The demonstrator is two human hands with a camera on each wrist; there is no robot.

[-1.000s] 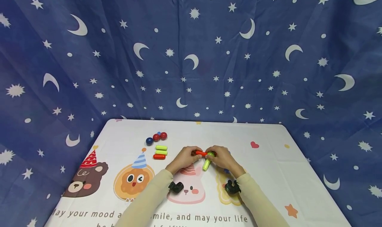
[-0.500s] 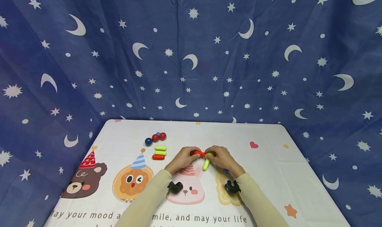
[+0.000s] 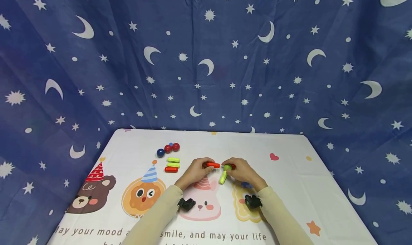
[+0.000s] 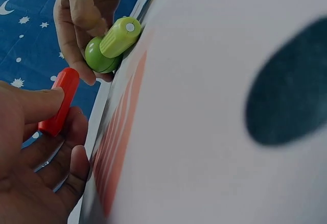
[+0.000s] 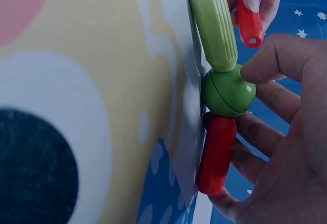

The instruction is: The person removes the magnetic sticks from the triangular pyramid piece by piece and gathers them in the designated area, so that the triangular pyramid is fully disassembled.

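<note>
My left hand [image 3: 195,172] pinches a red magnetic rod [image 3: 213,165] between thumb and fingers; its pale round end shows in the right wrist view. My right hand [image 3: 242,170] holds a green ball [image 5: 230,91], thumb on its near side and fingers curled behind. A yellow-green rod [image 5: 214,25] is joined to one side of that ball, and a second red rod [image 5: 218,155] to the other. In the head view the yellow-green rod points toward the front of the table. A small gap separates the left hand's rod from the ball.
Left of the hands lie two yellow-green rods [image 3: 173,160] and a red rod [image 3: 171,169] in a stack of rows. Behind them sit a dark blue ball [image 3: 160,153], two red balls [image 3: 168,148] and a partly hidden blue piece [image 3: 171,144]. A printed white cloth [image 3: 289,187] covers the table.
The left hand's red rod has come away leftward from the green ball, where it reached before. The right hand has shifted slightly right, showing more of the ball.
</note>
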